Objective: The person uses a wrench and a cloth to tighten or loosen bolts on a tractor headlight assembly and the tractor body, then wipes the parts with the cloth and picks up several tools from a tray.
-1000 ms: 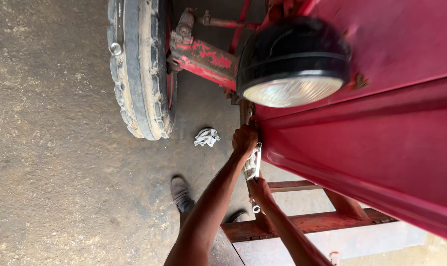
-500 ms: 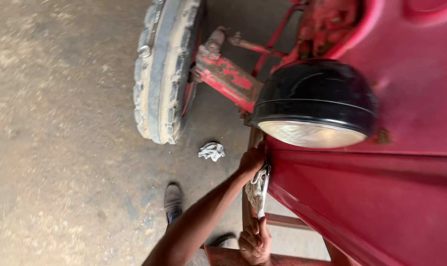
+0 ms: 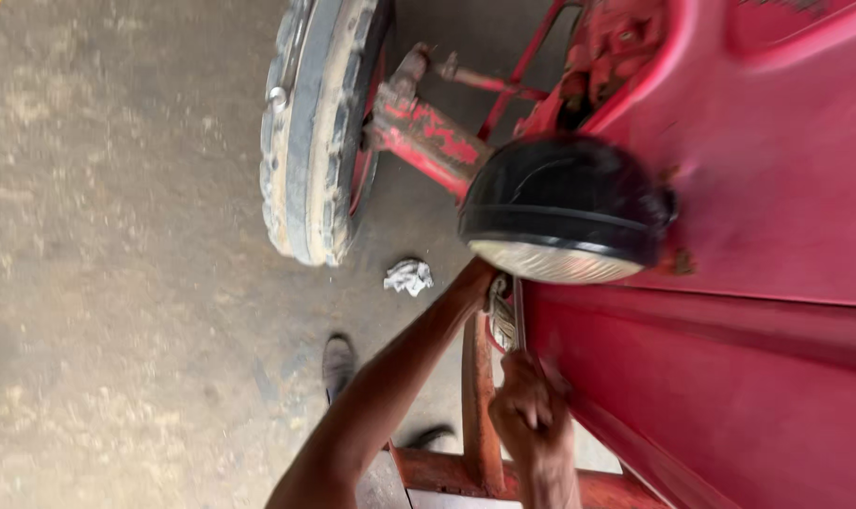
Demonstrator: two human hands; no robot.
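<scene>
Down under the headlamp [image 3: 562, 212], both hands work close against the red body [image 3: 730, 358] of the machine. Reaching up from the near edge, the left hand [image 3: 485, 278] disappears behind the lamp's lower rim, so whether its fingers are spread or closed cannot be told. It sits right at a pale, crumpled cloth [image 3: 501, 320] bunched against the panel edge. Just nearer, the right hand [image 3: 527, 405] is curled into a fist around a thin metal rod [image 3: 518, 316], which runs up from the fist towards the lamp; the picture is blurred, so the tool's tip is not clear. A rusty red frame [image 3: 475, 396] stands upright just left of the hands and meets a crossbar at the near edge. Farther left, a worn tyre [image 3: 310, 132] stands on the concrete floor [image 3: 117, 283], joined to a red axle [image 3: 428, 137]. Between tyre and hands, a white rag [image 3: 408, 276] lies on the floor. A dark shoe [image 3: 337, 363] shows beside the left forearm.
</scene>
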